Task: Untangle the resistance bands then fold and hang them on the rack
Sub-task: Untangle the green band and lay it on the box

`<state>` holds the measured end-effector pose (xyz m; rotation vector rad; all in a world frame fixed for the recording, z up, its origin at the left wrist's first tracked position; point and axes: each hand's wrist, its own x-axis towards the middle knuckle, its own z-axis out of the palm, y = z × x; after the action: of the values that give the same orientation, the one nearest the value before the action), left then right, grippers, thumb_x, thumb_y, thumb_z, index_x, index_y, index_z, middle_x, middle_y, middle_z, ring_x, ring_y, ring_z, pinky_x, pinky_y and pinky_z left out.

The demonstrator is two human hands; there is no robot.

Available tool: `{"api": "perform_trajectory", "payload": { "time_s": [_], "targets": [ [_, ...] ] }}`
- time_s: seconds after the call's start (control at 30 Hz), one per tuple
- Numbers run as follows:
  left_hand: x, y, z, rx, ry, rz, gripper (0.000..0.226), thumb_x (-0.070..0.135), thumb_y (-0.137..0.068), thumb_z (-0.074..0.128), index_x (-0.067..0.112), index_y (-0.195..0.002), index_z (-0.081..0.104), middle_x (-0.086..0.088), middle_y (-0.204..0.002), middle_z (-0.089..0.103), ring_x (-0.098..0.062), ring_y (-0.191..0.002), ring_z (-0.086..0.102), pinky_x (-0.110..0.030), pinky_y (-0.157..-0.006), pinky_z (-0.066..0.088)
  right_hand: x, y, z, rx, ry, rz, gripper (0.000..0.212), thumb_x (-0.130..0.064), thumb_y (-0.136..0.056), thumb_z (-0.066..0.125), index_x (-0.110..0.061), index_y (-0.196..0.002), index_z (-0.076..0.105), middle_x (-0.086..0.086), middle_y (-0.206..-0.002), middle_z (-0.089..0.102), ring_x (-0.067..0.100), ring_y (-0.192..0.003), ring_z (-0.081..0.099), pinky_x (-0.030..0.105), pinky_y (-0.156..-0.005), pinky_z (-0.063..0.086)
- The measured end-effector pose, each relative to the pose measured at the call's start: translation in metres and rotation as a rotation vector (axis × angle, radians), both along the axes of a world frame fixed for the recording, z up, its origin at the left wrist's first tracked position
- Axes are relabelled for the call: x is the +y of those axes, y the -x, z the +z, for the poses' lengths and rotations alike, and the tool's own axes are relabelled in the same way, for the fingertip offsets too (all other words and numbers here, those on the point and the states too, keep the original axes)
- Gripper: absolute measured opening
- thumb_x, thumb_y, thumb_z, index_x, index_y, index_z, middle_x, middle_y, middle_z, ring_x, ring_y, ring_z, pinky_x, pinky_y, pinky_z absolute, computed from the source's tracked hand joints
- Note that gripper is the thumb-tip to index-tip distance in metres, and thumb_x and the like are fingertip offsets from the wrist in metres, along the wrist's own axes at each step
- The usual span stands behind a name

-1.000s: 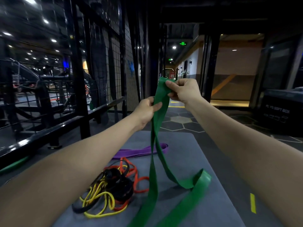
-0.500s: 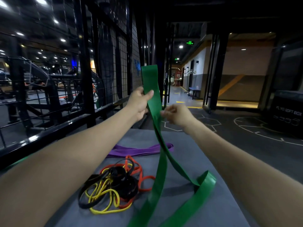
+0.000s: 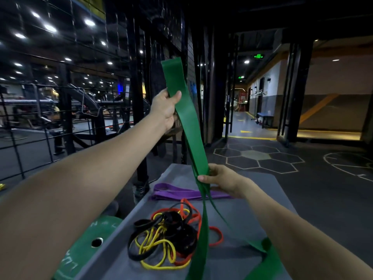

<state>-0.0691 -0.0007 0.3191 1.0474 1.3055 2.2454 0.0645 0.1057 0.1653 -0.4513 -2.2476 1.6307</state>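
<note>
The grey tabletop (image 3: 252, 217) is my landmark, and most of the job sits on it unfinished. Behind its far left corner stands the dark grid rack (image 3: 153, 47), and I see no band hanging on it, so I judge the hanging step not begun.

The green band (image 3: 191, 130) is the one in work. It is free of the others and rises steeply from the near edge of the tabletop to a point high above its far edge, in front of the rack. My left hand (image 3: 165, 110) pinches it near the top, thumb across the flat face, with a short end standing up past my grip. My right hand (image 3: 220, 178) closes round the two layers lower down, just above the far half of the tabletop, gathering them together. Below that hand the layers part and trail down off the near edge. I take this as the fold being lined up, not yet made.

The purple band (image 3: 181, 194) lies flat near the far end of the tabletop, doubled on itself and apart from the rest; whether it counts as folded I cannot tell.

Nearer to me, at the left middle of the tabletop, the tangled heap (image 3: 171, 237) of black, yellow and orange-red thin bands is knotted together, untouched by either hand. That untangling looks like the largest part remaining.
</note>
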Motion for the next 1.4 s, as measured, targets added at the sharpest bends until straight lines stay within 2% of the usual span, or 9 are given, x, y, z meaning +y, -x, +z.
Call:
{"api": "perform_trajectory", "payload": {
  "time_s": [0.37,0.6,0.73,0.83,0.97,1.03,1.1,1.2,1.4],
  "targets": [
    [-0.029,0.039,0.026,-0.26,-0.122,0.15,0.007,0.013,-0.096,0.05,0.009,-0.101,0.051,-0.01,-0.11,0.062,-0.024,-0.092,0.063,-0.046,-0.085,0.054,0.013,-0.013,0.072,0.063,-0.376,-0.378,0.017,-0.024,-0.082,0.069,-0.01,-0.091,0.065,0.002,-0.082,0.066,0.012,-0.069,0.062,0.023,-0.065,0.049],
    [-0.025,0.036,-0.022,-0.415,0.167,0.049,0.029,0.023,-0.098,0.044,0.006,-0.121,0.043,-0.015,-0.101,0.061,-0.028,-0.095,0.064,-0.041,-0.077,0.051,0.026,-0.043,0.115,0.131,-0.649,-0.777,0.036,-0.029,-0.085,0.068,-0.02,-0.065,0.04,0.005,-0.075,0.053,0.023,-0.072,0.052,0.032,-0.062,0.042],
    [-0.019,0.033,-0.06,-0.425,0.509,-0.076,0.041,0.029,-0.099,0.041,0.004,-0.132,0.041,-0.022,-0.069,0.067,-0.027,-0.057,0.068,-0.037,-0.064,0.056,0.026,-0.051,0.119,0.17,-0.753,-0.914,0.026,-0.031,-0.086,0.066,-0.014,-0.08,0.047,0.004,-0.081,0.054,0.025,-0.078,0.054,0.034,-0.063,0.042],
    [-0.02,0.023,-0.073,-0.248,0.794,-0.148,0.036,0.026,-0.101,0.039,0.004,-0.128,0.047,-0.015,-0.058,0.069,-0.016,-0.043,0.065,-0.024,-0.038,0.052,0.022,-0.058,0.122,0.173,-0.844,-0.968,0.024,-0.029,-0.087,0.065,-0.011,-0.086,0.048,0.002,-0.08,0.052,0.024,-0.076,0.052,0.033,-0.061,0.039],
    [-0.017,-0.009,-0.053,0.24,0.842,0.019,0.031,0.033,-0.091,0.059,0.007,-0.076,0.065,0.002,-0.052,0.061,-0.003,-0.037,0.051,-0.015,-0.042,0.04,0.016,-0.06,0.124,0.157,-0.999,-0.924,0.014,-0.008,-0.085,0.061,-0.013,-0.08,0.049,0.005,-0.086,0.06,0.026,-0.08,0.056,0.04,-0.067,0.049],
    [-0.01,-0.028,-0.038,0.47,0.625,0.057,0.027,0.038,-0.08,0.069,0.013,-0.088,0.063,0.001,-0.075,0.062,-0.006,-0.058,0.054,-0.018,-0.058,0.042,0.009,-0.054,0.121,0.156,-1.078,-0.844,0.009,0.0,-0.082,0.058,-0.008,-0.081,0.053,0.009,-0.089,0.062,0.028,-0.084,0.059,0.046,-0.071,0.052],
    [-0.004,-0.05,-0.028,0.618,0.574,-0.027,0.061,0.039,-0.072,0.075,0.014,-0.123,0.052,0.0,-0.111,0.056,-0.012,-0.097,0.055,-0.024,-0.084,0.043,0.002,-0.051,0.119,0.158,-1.118,-0.8,0.006,-0.001,-0.081,0.058,-0.006,-0.083,0.055,0.01,-0.088,0.062,0.03,-0.083,0.058,0.044,-0.068,0.051],
    [0.01,-0.069,-0.036,0.672,0.614,-0.192,0.079,0.03,-0.069,0.08,0.013,-0.134,0.04,-0.001,-0.123,0.054,-0.016,-0.114,0.051,-0.031,-0.103,0.037,-0.006,-0.054,0.123,0.179,-1.134,-0.801,0.006,-0.008,-0.08,0.061,-0.006,-0.082,0.056,0.009,-0.087,0.062,0.029,-0.082,0.059,0.044,-0.068,0.051],
    [0.035,-0.071,-0.053,0.595,0.43,-0.119,0.05,0.026,-0.074,0.075,0.012,-0.116,0.051,-0.006,-0.108,0.061,-0.019,-0.099,0.06,-0.034,-0.089,0.048,-0.002,-0.07,0.127,0.196,-1.07,-0.809,0.017,-0.019,-0.08,0.069,-0.008,-0.083,0.055,0.004,-0.084,0.062,0.024,-0.081,0.057,0.045,-0.07,0.052]
  ]
}}
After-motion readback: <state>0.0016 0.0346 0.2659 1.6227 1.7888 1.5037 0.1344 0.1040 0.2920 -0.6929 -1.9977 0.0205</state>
